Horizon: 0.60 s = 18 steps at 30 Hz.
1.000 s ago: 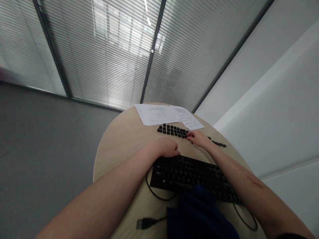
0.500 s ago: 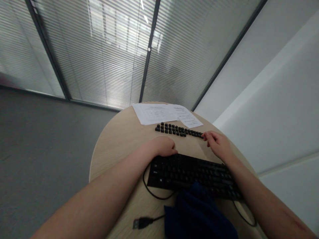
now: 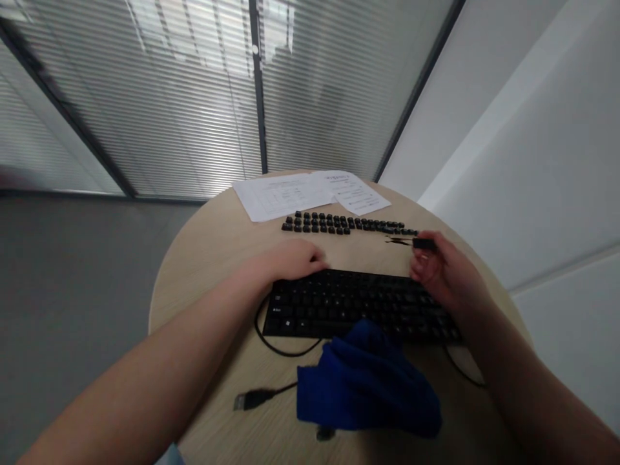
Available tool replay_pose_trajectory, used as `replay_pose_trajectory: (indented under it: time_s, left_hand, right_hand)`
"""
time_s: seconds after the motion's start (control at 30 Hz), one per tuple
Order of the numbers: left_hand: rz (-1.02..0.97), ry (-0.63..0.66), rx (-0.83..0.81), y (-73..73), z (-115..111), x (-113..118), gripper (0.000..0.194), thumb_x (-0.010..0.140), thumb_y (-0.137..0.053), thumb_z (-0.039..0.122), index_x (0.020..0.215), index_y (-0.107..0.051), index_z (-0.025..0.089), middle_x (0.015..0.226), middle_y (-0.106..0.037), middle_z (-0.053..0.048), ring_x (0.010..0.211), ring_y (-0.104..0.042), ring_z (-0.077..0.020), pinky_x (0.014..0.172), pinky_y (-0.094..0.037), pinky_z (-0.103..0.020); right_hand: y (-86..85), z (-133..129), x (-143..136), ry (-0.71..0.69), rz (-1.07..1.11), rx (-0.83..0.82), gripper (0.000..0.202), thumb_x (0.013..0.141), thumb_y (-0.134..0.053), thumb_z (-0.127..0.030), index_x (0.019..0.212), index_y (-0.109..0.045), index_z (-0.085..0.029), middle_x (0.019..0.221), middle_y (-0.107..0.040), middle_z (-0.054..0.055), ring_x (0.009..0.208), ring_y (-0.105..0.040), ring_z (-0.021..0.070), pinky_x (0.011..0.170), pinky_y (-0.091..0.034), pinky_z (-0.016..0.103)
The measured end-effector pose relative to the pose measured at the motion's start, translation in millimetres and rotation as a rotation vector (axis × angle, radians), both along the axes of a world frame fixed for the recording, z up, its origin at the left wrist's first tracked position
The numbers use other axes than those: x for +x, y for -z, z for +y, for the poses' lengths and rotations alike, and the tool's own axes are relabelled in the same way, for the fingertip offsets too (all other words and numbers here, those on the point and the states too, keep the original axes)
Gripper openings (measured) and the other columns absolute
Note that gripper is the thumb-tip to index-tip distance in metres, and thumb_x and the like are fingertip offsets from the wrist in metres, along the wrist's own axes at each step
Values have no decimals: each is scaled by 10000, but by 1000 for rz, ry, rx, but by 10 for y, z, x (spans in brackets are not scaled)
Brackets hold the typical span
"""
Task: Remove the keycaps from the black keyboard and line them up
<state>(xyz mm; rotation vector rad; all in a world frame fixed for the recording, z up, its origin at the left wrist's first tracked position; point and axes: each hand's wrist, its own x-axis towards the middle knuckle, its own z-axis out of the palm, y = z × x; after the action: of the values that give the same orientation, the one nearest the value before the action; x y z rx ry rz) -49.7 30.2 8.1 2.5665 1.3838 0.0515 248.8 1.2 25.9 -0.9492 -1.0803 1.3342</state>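
Observation:
A black keyboard (image 3: 349,303) lies across the round table, its cable curling out at the lower left. My left hand (image 3: 300,258) is closed over its far left edge, fingers curled under and partly hidden. My right hand (image 3: 443,271), above the keyboard's far right corner, grips a small black tool (image 3: 424,243) with thin prongs pointing left, which looks like a keycap puller. Just beyond the keyboard, loose black keycaps (image 3: 323,223) stand in rows, and the right end of the rows reaches close to my right fingertips.
Printed paper sheets (image 3: 285,194) lie at the table's far edge. A bunched blue cloth (image 3: 363,387) covers part of the keyboard's near side. A USB plug (image 3: 252,399) sticks out left of the cloth. Blinds-covered glass (image 3: 203,116) and a white wall (image 3: 547,161) surround the table.
My right hand has come away from the right end of the keycap rows, and the pronged black tool now shows in its fingers. My left hand stays at the keyboard; the view has shifted.

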Motion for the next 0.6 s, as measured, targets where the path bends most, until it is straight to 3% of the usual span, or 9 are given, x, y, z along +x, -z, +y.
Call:
replay_pose_trajectory:
  time_s: [0.13,0.3,0.43,0.6]
  left_hand:
    - [-7,6,-16,19,20,-12,461,956,-395,512,817,-712,208,804,-706,-75,696,-599,-187,650,-411,-311]
    - [-10,-2,-11,72,38,0,472,964,-390,520,820,-708,204,799,-705,-72,699,-596,-187,663,-414,-314]
    - [1,7,36,105,25,65,482,975,-373,521,865,-717,202,873,-725,-90,762,-621,-209,696,-428,-329]
    - [0,21,71,116,1,106,512,992,-338,529,907,-724,203,907,-729,-94,793,-632,-215,736,-444,-339]
  right_hand:
    - [69,-54,-62,-142,-112,3,354,778,-772,-472,1003,-639,-234,749,-653,-15,551,-647,139,421,-528,234]
    - [180,-137,-162,-322,-168,27,413,814,-710,-595,928,-621,-208,693,-680,15,579,-676,171,477,-554,268]
    - [324,-80,-202,-240,-108,79,455,862,-600,-671,824,-568,-219,537,-569,-42,481,-595,136,462,-508,249]
    - [439,-6,-258,-150,-198,102,545,848,-529,-750,763,-559,-213,459,-476,-64,420,-533,125,424,-448,239]
